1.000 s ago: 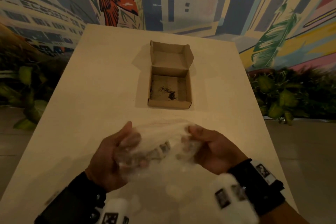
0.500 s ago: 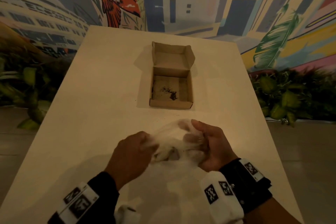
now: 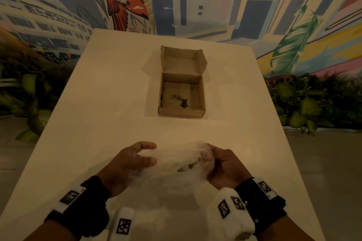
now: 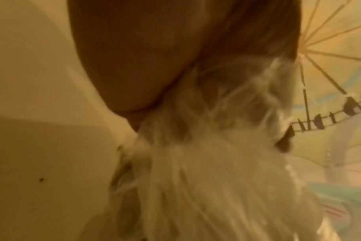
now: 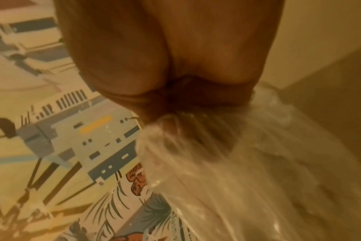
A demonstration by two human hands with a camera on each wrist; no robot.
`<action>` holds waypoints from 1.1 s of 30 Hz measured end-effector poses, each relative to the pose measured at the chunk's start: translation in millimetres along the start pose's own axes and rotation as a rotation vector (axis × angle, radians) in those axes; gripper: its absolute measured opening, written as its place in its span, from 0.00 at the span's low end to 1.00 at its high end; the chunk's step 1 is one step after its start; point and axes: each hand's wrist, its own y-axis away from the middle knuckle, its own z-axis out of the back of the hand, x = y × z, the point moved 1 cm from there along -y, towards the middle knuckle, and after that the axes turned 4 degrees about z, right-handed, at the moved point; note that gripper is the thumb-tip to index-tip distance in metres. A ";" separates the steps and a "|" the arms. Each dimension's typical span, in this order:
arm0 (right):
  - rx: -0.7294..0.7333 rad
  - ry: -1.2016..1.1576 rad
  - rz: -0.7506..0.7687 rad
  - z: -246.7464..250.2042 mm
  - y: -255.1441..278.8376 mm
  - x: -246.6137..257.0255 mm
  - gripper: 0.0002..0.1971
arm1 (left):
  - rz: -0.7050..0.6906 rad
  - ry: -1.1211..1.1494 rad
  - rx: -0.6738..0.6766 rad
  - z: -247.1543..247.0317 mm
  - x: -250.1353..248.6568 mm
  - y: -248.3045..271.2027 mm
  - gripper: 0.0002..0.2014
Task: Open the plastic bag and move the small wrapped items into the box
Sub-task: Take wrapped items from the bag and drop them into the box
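Your left hand (image 3: 125, 164) and right hand (image 3: 225, 164) each gripping the clear plastic bag (image 3: 176, 160) with curled fingers, open cardboard box (image 3: 182, 100) beyond on the surface (image 3: 109, 103), no readable writing.

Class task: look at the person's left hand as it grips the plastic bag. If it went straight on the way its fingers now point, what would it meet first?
The left hand points rightward across the plastic bag; past the bag it already grips, it would probably meet the right hand first, not the box. Depth is uncertain.
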 end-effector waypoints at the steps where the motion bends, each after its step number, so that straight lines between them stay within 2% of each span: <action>1: 0.019 -0.019 -0.031 -2.1 0.6 -2.1 0.21 | -0.059 0.024 -0.076 1.8 -2.3 -1.0 0.37; 2: 0.015 -0.037 -0.060 -4.3 0.8 -4.3 0.17 | -0.143 -0.007 -0.159 3.9 -4.4 -1.4 0.38; 4: -0.066 -0.079 -0.098 -5.3 -2.7 -6.4 0.03 | -0.395 -0.219 -0.339 3.8 -10.2 6.3 0.29; 5: -0.107 -0.086 -0.092 -6.8 -2.5 -6.6 0.04 | -0.533 -0.395 -0.397 -0.8 -13.0 14.5 0.22; 6: -0.136 -0.079 -0.088 -7.9 -3.4 -6.8 0.07 | -0.642 -0.578 -0.395 -9.4 -15.5 22.4 0.16; 7: -0.139 -0.074 -0.074 -10.6 -4.9 -6.8 0.10 | -0.677 -0.770 -0.344 -20.4 -15.7 26.4 0.13; 9: -0.117 -0.050 -0.077 -18.6 -5.6 -7.0 0.18 | -0.557 -1.119 -0.221 -37.1 -6.5 20.0 0.17; 10: -0.106 -0.041 -0.085 -24.0 -5.6 -6.4 0.18 | -0.446 -1.229 -0.218 -39.4 -0.6 13.4 0.21; 12: -0.147 0.007 -0.099 -25.0 -9.5 -7.2 0.12 | -0.249 -1.269 -0.315 -36.7 2.5 1.3 0.23; 13: -0.180 0.055 -0.104 -24.1 -11.2 -7.7 0.09 | -0.208 -1.244 -0.382 -34.5 1.6 -1.9 0.22; 16: -0.223 0.250 -0.094 -26.7 -8.0 -7.9 0.17 | -0.206 -1.230 -0.520 -34.0 -1.0 -0.8 0.18; 17: -0.239 0.364 -0.090 -27.2 -8.4 -4.1 0.18 | -0.219 -1.274 -0.532 -34.7 -0.9 0.4 0.21; 19: -0.352 0.840 0.101 -30.7 -6.1 11.1 0.14 | -0.190 -1.376 -0.461 -34.5 -1.1 2.2 0.33; 20: -0.411 1.075 0.245 -38.8 -1.6 22.5 0.06 | -0.150 -1.417 -0.391 -34.1 -0.7 1.9 0.39; 21: -0.456 1.218 0.365 -44.6 3.4 34.3 0.03 | -0.115 -1.444 -0.331 -34.1 -0.9 2.1 0.44; 22: -0.461 1.262 0.505 -51.4 9.0 43.3 0.09 | -0.093 -1.461 -0.292 -33.8 -0.9 2.7 0.49; 23: -0.391 1.227 0.625 -61.2 16.8 50.5 0.11 | -0.081 -1.468 -0.272 -34.0 -1.4 3.9 0.51; 24: -0.256 1.199 0.694 -72.8 23.5 54.0 0.10 | -0.085 -1.464 -0.263 -35.7 -1.9 5.1 0.51; 25: -0.084 1.217 0.669 -89.4 33.0 54.4 0.09 | -0.098 -1.452 -0.264 -37.6 -2.4 6.0 0.50; 27: 0.247 1.471 0.461 -102.7 33.2 38.5 0.08 | -0.167 -1.413 -0.297 -41.5 -3.0 5.7 0.46; 28: 0.367 1.646 0.359 -100.7 29.2 25.2 0.08 | -0.224 -1.393 -0.325 -41.9 -3.3 7.3 0.42; 29: 0.390 1.784 0.296 -95.6 24.5 11.5 0.10 | -0.298 -1.381 -0.349 -40.4 -3.4 9.9 0.36; 30: 0.321 1.893 0.289 -85.1 17.8 1.8 0.12 | -0.379 -1.374 -0.364 -37.5 -3.1 12.8 0.29; 31: 0.189 1.958 0.340 -76.8 14.2 -3.2 0.15 | -0.433 -1.364 -0.361 -33.6 -3.5 16.3 0.24; 33: 0.020 1.997 0.370 -53.9 5.4 -10.1 0.24 | -0.423 -1.376 -0.354 -24.9 -1.9 22.0 0.23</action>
